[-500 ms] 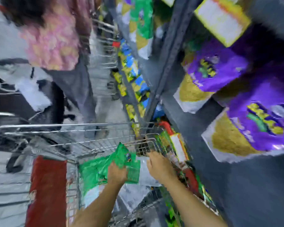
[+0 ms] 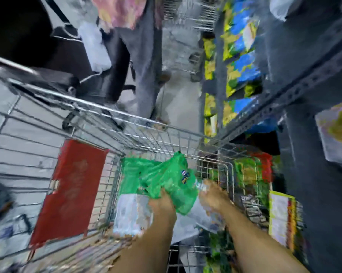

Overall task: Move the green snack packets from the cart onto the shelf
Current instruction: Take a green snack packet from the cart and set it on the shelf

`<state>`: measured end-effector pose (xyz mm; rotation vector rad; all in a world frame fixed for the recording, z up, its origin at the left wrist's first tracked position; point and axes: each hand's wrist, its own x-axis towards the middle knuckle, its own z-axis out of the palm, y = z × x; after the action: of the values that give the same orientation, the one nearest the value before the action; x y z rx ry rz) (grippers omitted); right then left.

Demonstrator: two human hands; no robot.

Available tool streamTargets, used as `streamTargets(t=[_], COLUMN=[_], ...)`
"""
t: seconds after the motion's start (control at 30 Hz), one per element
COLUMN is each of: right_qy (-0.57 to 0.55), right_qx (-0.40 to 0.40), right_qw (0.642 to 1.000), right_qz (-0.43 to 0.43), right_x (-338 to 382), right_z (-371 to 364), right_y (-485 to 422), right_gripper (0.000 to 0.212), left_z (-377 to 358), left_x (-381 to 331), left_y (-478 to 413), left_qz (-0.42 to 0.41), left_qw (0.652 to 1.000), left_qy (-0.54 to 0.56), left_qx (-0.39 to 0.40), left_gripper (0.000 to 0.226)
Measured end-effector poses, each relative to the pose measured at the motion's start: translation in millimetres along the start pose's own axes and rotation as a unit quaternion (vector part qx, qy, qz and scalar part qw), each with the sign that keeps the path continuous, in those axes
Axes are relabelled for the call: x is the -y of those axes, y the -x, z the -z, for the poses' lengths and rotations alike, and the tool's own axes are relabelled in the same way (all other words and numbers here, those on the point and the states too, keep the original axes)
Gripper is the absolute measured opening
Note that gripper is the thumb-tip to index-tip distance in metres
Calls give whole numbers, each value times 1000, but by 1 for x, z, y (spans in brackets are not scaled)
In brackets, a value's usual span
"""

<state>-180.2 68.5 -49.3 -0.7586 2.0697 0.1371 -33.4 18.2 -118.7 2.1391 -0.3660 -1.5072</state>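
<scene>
A green snack packet (image 2: 176, 180) is held above the wire cart (image 2: 115, 113), with my left hand (image 2: 162, 203) shut on its lower edge. My right hand (image 2: 213, 196) touches the packet's right side, fingers curled; blur hides whether it grips. More green packets (image 2: 134, 174) lie in the cart below, over pale wrapped goods (image 2: 132, 211). The grey metal shelf (image 2: 296, 89) stands to the right of the cart.
A red panel (image 2: 71, 192) lies in the cart's left part. Blue and yellow packets (image 2: 241, 56) fill the shelf rows ahead. Another person in grey trousers (image 2: 148, 56) stands beyond the cart. A black chair (image 2: 99, 62) is at left. Green and red packets (image 2: 255, 174) sit low right.
The camera has tilted down toward the cart. My left hand still holds the green packet; my right hand has come closer to its right side.
</scene>
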Motion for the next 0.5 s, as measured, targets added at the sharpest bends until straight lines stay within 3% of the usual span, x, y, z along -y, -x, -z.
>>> streamTargets(t=[0.1, 0.2, 0.33, 0.4, 0.5], right_qy=[-14, -15, -101, -163, -237], right_qx=[-8, -29, -34, -59, -88], right_qw=[1000, 999, 994, 985, 967], right_qz=[1, -16, 1, -5, 11], right_x=[2, 4, 10, 13, 15], right_z=[-6, -13, -18, -14, -4], right_y=[2, 9, 36, 61, 105], right_gripper=[45, 56, 60, 56, 47], left_z=[9, 17, 33, 48, 75], left_x=[3, -13, -44, -59, -81], left_y=[3, 16, 51, 70, 103], left_qz=[0, 9, -11, -53, -158], left_qw=[1000, 999, 997, 994, 977], left_qy=[3, -29, -77, -72, -58], left_qx=[14, 26, 8, 60, 133], left_gripper=[49, 54, 71, 64, 28])
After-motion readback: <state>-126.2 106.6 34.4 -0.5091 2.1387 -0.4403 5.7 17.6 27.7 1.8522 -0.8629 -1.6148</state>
